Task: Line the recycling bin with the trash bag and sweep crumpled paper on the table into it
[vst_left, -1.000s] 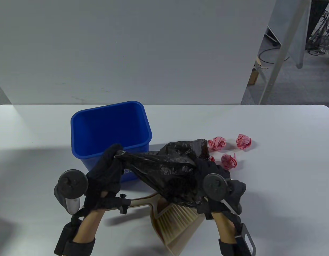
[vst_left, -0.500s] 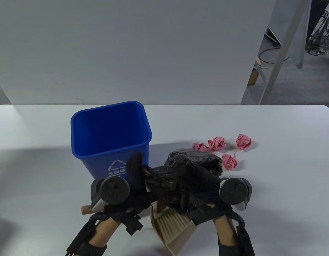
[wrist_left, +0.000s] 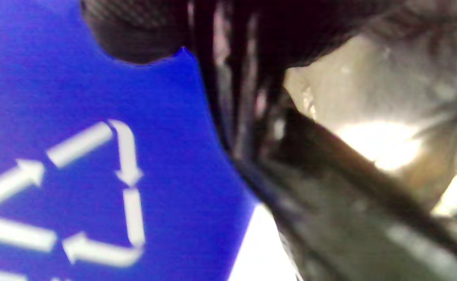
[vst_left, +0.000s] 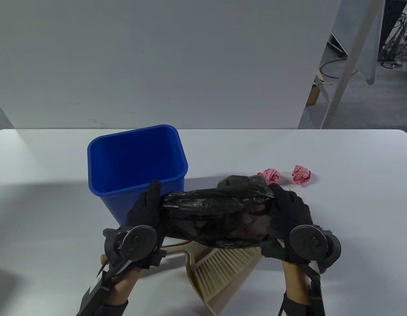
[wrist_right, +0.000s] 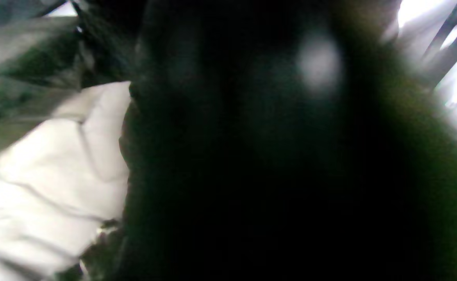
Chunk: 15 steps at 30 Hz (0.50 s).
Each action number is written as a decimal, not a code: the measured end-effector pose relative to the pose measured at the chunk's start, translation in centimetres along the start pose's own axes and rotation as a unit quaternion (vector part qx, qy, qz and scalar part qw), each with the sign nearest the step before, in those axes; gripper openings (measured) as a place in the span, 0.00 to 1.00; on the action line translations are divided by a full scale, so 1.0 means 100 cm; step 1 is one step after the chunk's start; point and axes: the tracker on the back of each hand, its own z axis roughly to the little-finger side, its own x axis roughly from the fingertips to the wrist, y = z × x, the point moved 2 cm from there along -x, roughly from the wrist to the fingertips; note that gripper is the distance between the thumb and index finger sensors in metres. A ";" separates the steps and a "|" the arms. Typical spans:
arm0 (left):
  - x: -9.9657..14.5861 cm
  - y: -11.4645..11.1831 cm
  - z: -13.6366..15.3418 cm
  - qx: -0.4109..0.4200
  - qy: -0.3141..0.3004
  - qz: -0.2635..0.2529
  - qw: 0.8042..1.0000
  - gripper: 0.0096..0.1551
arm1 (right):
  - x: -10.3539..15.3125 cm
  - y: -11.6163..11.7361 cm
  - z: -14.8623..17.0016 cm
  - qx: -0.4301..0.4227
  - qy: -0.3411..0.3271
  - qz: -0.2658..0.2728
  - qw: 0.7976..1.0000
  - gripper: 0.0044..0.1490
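The black trash bag (vst_left: 219, 214) is held bunched between the left hand (vst_left: 145, 210) and right hand (vst_left: 289, 214), each grip closed on one end, just in front of the blue recycling bin (vst_left: 137, 164). The bin is not yet lined, and the crumpled paper (vst_left: 301, 174), right of the bin on the tabletop (vst_left: 355, 197), is judged unswept

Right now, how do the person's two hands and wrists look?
Both the left hand and the right hand wear black knit gloves. A round dark tracker disc sits on the back of each. Black straps and thin cables run down the bare forearms.
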 end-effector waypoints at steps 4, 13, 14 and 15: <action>-0.004 0.021 0.015 0.005 0.041 -0.044 0.998 0.39 | 0.001 -0.018 0.018 0.066 0.045 0.034 0.996 0.25; -0.007 0.004 0.017 0.190 0.072 0.061 0.977 0.28 | 0.002 -0.013 0.034 -0.049 0.136 0.012 0.989 0.26; -0.008 -0.001 0.016 0.217 0.075 0.078 0.970 0.26 | 0.002 -0.011 0.035 -0.067 0.145 0.010 0.987 0.26; -0.010 -0.009 0.013 0.247 0.082 0.103 0.960 0.25 | 0.001 -0.009 0.035 -0.082 0.151 0.002 0.985 0.27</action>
